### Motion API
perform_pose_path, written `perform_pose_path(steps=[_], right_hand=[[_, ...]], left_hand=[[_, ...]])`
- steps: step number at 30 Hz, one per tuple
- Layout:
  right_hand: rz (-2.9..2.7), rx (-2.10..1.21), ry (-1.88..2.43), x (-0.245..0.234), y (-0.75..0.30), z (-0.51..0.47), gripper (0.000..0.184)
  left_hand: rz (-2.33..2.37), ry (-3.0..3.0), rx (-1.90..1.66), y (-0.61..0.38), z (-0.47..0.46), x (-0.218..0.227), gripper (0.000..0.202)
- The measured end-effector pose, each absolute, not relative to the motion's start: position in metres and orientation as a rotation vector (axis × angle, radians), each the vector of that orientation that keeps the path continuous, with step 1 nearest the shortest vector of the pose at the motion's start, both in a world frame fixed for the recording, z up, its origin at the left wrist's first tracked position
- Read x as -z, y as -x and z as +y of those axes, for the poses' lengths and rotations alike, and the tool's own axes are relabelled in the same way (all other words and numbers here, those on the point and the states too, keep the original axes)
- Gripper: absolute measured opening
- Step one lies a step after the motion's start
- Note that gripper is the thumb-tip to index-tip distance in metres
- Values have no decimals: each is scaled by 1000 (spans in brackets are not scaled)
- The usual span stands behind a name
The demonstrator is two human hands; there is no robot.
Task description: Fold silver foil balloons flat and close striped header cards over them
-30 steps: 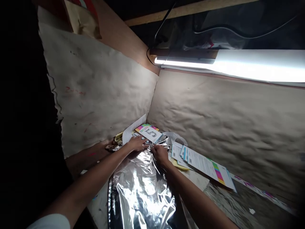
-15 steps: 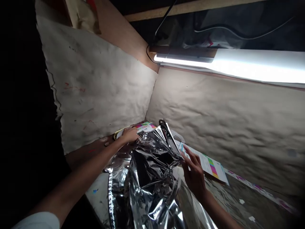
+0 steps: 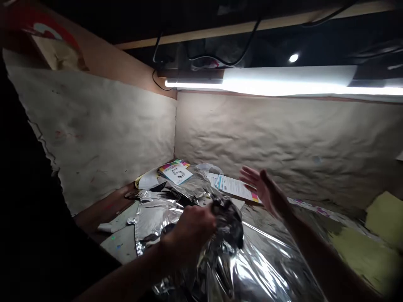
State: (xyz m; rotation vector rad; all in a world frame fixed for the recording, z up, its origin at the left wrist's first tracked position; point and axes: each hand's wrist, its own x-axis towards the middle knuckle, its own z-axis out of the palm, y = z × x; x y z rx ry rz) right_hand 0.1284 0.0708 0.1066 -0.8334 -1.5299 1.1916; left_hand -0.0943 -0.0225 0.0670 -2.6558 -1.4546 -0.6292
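While the left hand clamps a bunched fold of silver foil at near center, the right hand stands open to the right, fingers spread, not touching the foil. The rest of the foil spreads in crinkled folds toward the near right, over the table. In the far corner lie a colored card printed with a 5 and a printed sheet, below brown paper lining the walls.

Blurred right hand, foil sheet cut off
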Motion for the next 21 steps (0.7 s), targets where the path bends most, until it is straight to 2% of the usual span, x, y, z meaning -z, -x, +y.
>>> perform_pose_path(steps=[2, 5, 8, 10, 14, 18, 21], right_hand=[[-1798, -1180, 871, -130, -132, 60, 62], [-2159, -874, 1076, -130, -141, 45, 61], [-2194, -642, 1353, -101, -175, 42, 27], [-2093, -607, 1459, -81, -215, 45, 17], [-1799, -582, 1585, -56, -310, 60, 26], [-1556, -617, 1616, -38, -377, 83, 41], [-1459, -635, 1608, -24, -392, 105, 47]], left_hand=[[-1418, 2568, 475, 49, -33, -73, 24], [-1355, 2522, 403, -12, -49, -77, 20], [-1265, 2590, 393, -45, -72, -69, 21], [-1136, 2597, 466, -46, -89, -58, 29], [-860, 2416, 751, -11, -114, -38, 57], [-1318, 2184, 774, 38, -116, -22, 78], [-1641, 2161, 676, 61, -114, 4, 75]])
